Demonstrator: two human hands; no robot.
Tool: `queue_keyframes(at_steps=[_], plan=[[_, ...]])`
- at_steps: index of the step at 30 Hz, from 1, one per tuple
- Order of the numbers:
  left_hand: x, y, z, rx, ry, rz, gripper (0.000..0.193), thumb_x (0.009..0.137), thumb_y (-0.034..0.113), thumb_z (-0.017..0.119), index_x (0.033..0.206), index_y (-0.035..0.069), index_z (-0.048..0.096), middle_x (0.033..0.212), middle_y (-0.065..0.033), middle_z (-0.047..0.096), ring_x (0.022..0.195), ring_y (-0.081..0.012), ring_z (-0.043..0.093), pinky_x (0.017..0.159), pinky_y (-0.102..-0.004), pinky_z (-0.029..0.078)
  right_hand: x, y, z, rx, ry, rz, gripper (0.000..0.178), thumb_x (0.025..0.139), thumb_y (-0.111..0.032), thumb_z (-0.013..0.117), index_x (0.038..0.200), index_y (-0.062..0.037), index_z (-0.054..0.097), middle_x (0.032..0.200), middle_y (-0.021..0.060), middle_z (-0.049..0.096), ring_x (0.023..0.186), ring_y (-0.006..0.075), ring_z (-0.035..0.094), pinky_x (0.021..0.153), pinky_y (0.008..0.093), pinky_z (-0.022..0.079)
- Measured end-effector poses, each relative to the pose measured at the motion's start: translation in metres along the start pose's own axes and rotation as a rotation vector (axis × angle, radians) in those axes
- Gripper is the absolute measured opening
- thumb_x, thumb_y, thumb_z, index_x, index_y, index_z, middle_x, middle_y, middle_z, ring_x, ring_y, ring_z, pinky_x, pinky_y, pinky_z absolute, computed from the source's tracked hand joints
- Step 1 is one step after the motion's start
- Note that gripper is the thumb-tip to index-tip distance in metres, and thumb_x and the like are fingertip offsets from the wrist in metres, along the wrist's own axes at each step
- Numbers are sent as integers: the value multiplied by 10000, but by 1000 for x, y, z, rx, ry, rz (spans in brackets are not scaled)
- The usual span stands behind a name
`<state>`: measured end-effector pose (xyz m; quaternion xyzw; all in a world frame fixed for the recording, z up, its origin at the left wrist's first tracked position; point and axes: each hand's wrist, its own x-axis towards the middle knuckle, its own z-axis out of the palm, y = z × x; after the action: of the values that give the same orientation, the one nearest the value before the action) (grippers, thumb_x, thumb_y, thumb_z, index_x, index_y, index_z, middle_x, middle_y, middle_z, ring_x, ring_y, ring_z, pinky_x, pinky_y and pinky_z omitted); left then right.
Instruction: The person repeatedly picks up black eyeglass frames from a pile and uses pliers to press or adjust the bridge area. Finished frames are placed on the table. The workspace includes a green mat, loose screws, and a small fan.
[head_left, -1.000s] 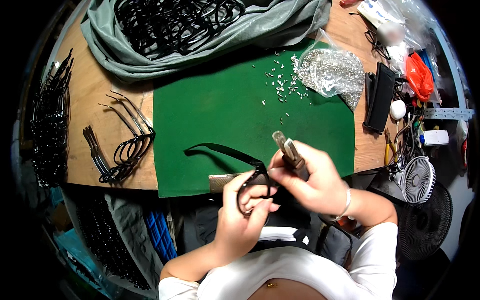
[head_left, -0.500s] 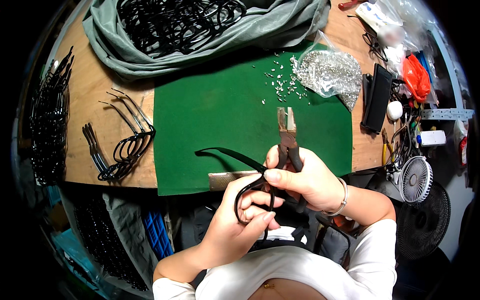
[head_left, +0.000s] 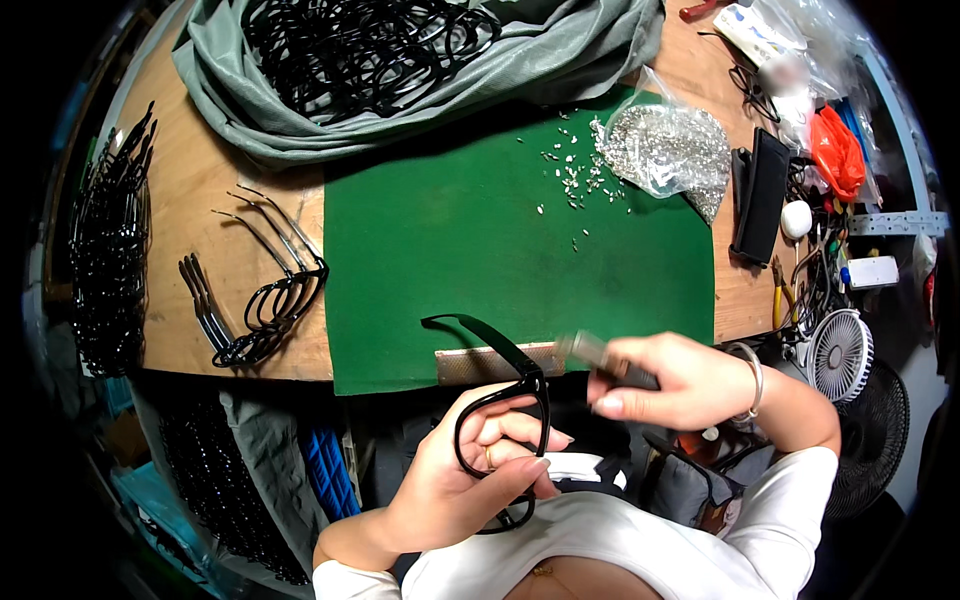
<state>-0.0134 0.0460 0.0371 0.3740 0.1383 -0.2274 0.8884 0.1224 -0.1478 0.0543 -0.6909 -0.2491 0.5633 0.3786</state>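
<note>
The right hand [head_left: 675, 382] has drawn the pliers [head_left: 590, 350] away from the black glasses frame [head_left: 533, 385].

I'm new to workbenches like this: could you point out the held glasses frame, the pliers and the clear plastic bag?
Held glasses frame [head_left: 532, 380], head view: corner where temple meets rim.
Pliers [head_left: 588, 350], head view: blurred metal head.
Clear plastic bag [head_left: 655, 155], head view: middle of its upper side.

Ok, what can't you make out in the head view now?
In the head view:
Pliers: head blurred; handles mostly hidden by the right hand.
Glasses frame: partly covered by the left hand.
Loose silver pieces: too small to tell exact shape.
Grey cloth: cut off by the top edge.
</note>
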Motion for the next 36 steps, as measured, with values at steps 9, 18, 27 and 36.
queue_keyframes(at_steps=[9, 18, 27, 36], plan=[[2, -2, -1, 47, -8, -47, 423, 811, -77, 454, 1201, -22, 298, 1034, -176, 527, 769, -165, 586, 665, -237, 456, 5, -12, -2, -114, -139, -45, 363, 854, -344, 490, 946, 6, 505, 729, 152, 560, 666, 253, 557, 606, 328, 433], [2, -9, 2, 40, 15, -31, 429, 815, -83, 436, 1213, -4, 297, 1032, -168, 525, 757, -157, 585, 667, -237, 457, 6, -12, 10, -434, 90, -40, 403, 826, -341, 511, 791, 60, 521, 638, 224, 549, 621, 386, 547, 599, 388, 446], [5, 4, 1, 48, -28, -44, 468, 817, -63, 458, 1243, 8, 278, 1039, -157, 523, 762, -146, 586, 669, -228, 458, 21, -2, -29, -277, -67, 17, 436, 841, -388, 482, 909, 40, 531, 768, 212, 571, 735, 313, 573, 667, 365, 438], [15, 42, -56, 763, 457, 305, 372, 826, 15, 483, 1182, -7, 378, 903, -121, 575, 676, -119, 583, 605, -226, 471, 43, 18, -6, -312, 328, 40, 239, 780, -225, 578, 832, 6, 541, 674, 155, 546, 615, 261, 550, 594, 320, 435]])
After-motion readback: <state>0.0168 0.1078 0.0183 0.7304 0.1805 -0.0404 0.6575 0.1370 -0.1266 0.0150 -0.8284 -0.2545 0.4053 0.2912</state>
